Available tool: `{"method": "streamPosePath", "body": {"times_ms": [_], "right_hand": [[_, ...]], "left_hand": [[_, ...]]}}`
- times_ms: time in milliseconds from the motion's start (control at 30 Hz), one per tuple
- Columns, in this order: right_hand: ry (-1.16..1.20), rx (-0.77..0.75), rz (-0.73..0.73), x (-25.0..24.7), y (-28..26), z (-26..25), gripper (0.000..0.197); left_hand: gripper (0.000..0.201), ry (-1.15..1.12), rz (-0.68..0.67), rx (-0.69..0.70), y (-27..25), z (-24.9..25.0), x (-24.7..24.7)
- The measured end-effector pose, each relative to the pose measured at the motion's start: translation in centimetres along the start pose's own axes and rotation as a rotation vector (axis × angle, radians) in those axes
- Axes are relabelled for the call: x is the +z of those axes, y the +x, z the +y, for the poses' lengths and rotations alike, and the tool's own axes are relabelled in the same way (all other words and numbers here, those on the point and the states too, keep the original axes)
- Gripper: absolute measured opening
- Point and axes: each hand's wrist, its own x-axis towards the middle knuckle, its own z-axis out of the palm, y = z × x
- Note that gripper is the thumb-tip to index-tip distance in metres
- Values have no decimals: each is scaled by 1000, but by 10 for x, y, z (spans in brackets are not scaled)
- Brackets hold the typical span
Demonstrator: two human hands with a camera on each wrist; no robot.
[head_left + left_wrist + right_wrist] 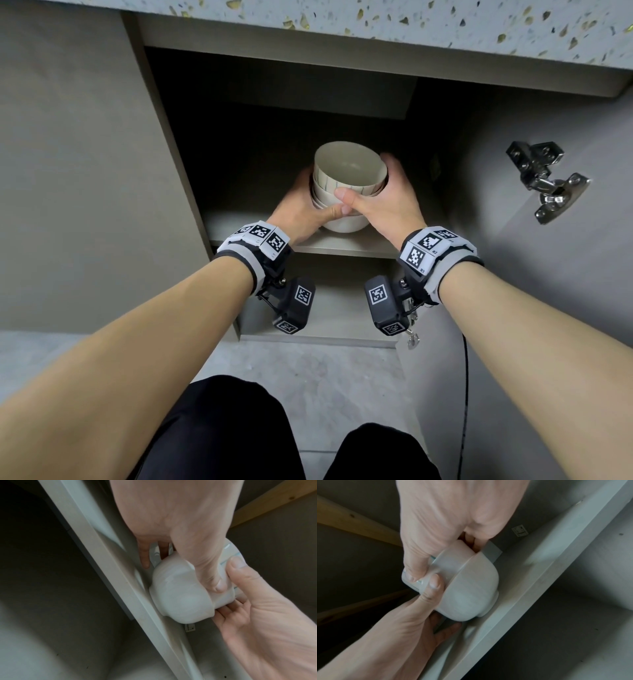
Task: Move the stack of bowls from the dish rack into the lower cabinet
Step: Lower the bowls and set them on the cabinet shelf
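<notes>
A stack of cream bowls, the upper ones with thin blue stripes, is inside the lower cabinet, at the front of its middle shelf. My left hand grips the stack's left side and my right hand grips its right side, both thumbs on the near wall. In the left wrist view my left hand curls round the bowls and the right hand cups them from the other side. In the right wrist view the lowest bowl's foot looks to be touching the shelf.
The cabinet door stands open at the right, its metal hinge showing. A speckled countertop overhangs above. A lower compartment lies under the shelf. The cabinet's left wall is close to my left hand. My knees are in front.
</notes>
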Motion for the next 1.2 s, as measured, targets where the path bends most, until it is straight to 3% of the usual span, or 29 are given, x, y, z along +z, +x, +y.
{"method": "streamPosePath", "body": {"times_ms": [400, 667, 800, 933, 1133, 1200], "right_hand": [[-46, -38, -10, -2, 2, -1, 95], [-3, 15, -70, -9, -9, 20, 121], [-74, 95, -112, -4, -15, 43, 118], [-69, 57, -127, 1, -5, 47, 100], [-68, 60, -111, 4, 13, 38, 86], [-63, 69, -105, 7, 19, 37, 90]], "left_hand": [[75, 33, 10, -2, -1, -1, -2], [88, 96, 13, -19, -10, -2, -4], [90, 185, -2, -78, -15, -10, -6], [84, 228, -13, -107, -7, -9, -6], [81, 184, -1, -140, 10, -9, -6], [81, 150, 24, -155, 15, -10, -5]]}}
